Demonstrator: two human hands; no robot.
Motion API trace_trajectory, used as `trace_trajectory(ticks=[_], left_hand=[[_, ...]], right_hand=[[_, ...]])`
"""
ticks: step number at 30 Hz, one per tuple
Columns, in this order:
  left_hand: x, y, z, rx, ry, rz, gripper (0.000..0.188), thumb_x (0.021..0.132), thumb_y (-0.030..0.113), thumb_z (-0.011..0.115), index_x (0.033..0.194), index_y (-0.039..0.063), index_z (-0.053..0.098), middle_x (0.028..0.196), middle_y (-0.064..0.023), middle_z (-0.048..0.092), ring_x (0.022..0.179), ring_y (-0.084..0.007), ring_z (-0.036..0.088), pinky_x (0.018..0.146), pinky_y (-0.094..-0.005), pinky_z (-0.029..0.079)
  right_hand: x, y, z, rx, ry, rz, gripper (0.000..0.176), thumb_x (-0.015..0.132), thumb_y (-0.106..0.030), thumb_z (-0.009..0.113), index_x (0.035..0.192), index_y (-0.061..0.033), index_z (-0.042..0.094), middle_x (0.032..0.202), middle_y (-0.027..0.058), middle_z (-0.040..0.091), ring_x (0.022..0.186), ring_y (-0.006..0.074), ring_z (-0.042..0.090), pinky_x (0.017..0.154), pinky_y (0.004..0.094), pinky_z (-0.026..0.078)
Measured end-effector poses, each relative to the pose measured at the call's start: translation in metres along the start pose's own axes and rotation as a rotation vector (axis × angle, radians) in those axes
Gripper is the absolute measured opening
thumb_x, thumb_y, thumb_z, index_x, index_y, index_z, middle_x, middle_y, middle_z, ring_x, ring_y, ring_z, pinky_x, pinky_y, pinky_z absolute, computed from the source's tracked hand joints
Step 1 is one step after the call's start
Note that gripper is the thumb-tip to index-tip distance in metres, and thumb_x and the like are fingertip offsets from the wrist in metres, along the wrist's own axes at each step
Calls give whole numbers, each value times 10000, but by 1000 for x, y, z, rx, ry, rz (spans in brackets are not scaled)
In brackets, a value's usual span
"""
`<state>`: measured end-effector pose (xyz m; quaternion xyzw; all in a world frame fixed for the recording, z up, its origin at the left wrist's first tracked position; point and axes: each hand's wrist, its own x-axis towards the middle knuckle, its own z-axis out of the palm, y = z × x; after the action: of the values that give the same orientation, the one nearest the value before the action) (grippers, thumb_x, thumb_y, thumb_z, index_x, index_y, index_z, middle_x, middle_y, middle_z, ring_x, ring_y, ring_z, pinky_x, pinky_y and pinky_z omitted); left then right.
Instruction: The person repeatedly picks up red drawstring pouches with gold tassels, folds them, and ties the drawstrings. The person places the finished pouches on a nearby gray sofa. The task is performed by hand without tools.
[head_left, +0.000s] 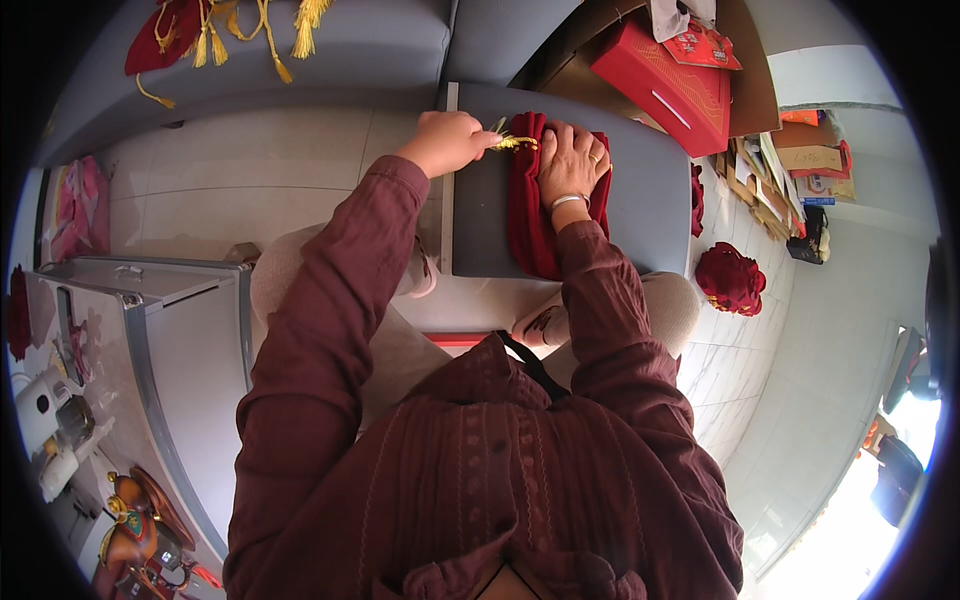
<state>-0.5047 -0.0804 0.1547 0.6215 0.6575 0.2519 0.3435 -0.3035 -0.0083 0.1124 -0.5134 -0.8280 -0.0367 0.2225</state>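
A stack of folded dark red cloth (525, 217), velvet-like, lies on a grey padded seat (645, 202). My right hand (574, 165), with a ring and a bracelet, rests over the cloth's upper part and holds it down, its fingertips bent over it. To its left, my left hand (454, 142) pinches the end of a yellow cord (517, 141) that lies across the cloth's left edge. A small, thin pale piece sticks up by those fingertips; what it is cannot be told.
Red pieces with yellow tassels (304, 30) lie on a grey sofa (360, 56). A red box (671, 86) sits in an open carton at the upper right. Another dark red bundle (731, 277) is on the floor, near flattened cardboard (761, 187). A white cabinet (195, 337) stands at the left.
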Motion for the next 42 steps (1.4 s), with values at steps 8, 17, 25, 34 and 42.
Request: trace_trajectory(ticks=[8,17,25,34,42], left_hand=[[-12,12,-1,215,26,-47,404,934,377,498,796,26,641,759,-158,634,706,-358,600,682,-451,457],[-9,5,17,-1372,46,-457,294,952,248,531,821,-5,605,639,-36,561,562,-142,530,547,-286,437],[-4,8,40,-1827,165,-356,253,933,277,615,756,101,569,1119,-131,665,945,-196,596,885,-293,436],[-2,17,49,-1640,348,-192,258,963,272,550,927,33,641,1158,-132,648,1104,-225,592,940,-316,424],[3,-2,50,-272,579,141,130,806,56,547,871,15,653,946,-173,599,858,-311,599,788,-387,483]], right_hand=[[0,0,-2,16,2,-3,274,958,-396,423,1127,-257,588,1175,58,548,1138,300,451,1010,480,267],[0,0,-1,29,-1,2,274,956,-398,425,1129,-260,587,1161,57,550,1126,299,454,1007,477,264],[0,-1,-1,17,6,-2,269,954,-396,429,1123,-256,586,1159,62,550,1123,299,454,1004,473,267],[1,-1,-1,17,16,4,266,953,-391,433,1116,-258,596,1162,62,553,1123,299,458,1006,474,270],[0,-1,-1,48,20,12,227,924,-365,484,1071,-249,612,1160,47,548,1145,293,436,1020,472,248]])
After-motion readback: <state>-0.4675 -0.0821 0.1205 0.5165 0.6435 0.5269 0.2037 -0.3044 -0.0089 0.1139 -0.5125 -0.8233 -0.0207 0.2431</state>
